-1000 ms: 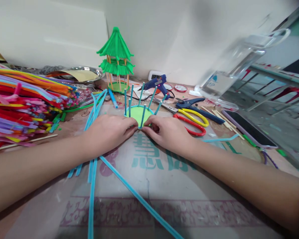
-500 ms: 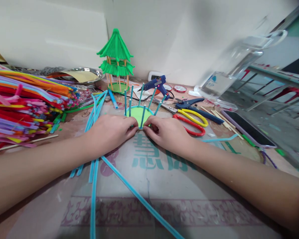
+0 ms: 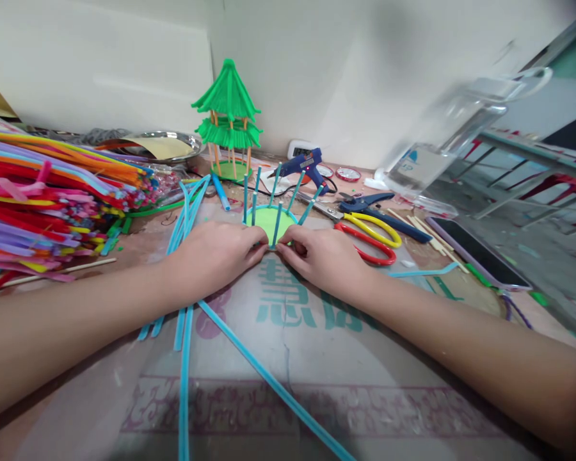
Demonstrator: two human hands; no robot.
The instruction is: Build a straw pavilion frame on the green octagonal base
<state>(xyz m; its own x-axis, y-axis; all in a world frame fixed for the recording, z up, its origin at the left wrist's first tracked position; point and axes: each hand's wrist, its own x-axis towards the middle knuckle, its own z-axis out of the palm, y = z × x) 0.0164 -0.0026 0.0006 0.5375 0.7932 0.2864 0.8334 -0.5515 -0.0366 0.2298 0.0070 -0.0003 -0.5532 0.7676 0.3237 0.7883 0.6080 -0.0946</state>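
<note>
A round green base (image 3: 267,221) with a light-blue pipe-cleaner edging lies on the table. Several teal sticks (image 3: 277,223) stand up around its rim, some leaning outward. At its near edge, my left hand (image 3: 221,253) is closed, thumb and fingers pinching the rim left of the front stick. Just right of that stick my right hand (image 3: 317,254) pinches the same rim. The fingertips hide what exactly lies between them. Light-blue pipe cleaners (image 3: 186,221) lie beside and under my left wrist, two long ones stretching toward me.
Behind the base stand a green pagoda model (image 3: 228,121) and a blue glue gun (image 3: 300,163). Scissors (image 3: 369,234), blue pliers (image 3: 388,214), a phone (image 3: 477,253) and a clear water bottle (image 3: 441,137) are to the right. Bundled coloured pipe cleaners (image 3: 43,198) fill the left.
The view has shifted slightly, so things appear a little further right. Both hands keep their pinch at the base's near edge, with hardly any movement.
</note>
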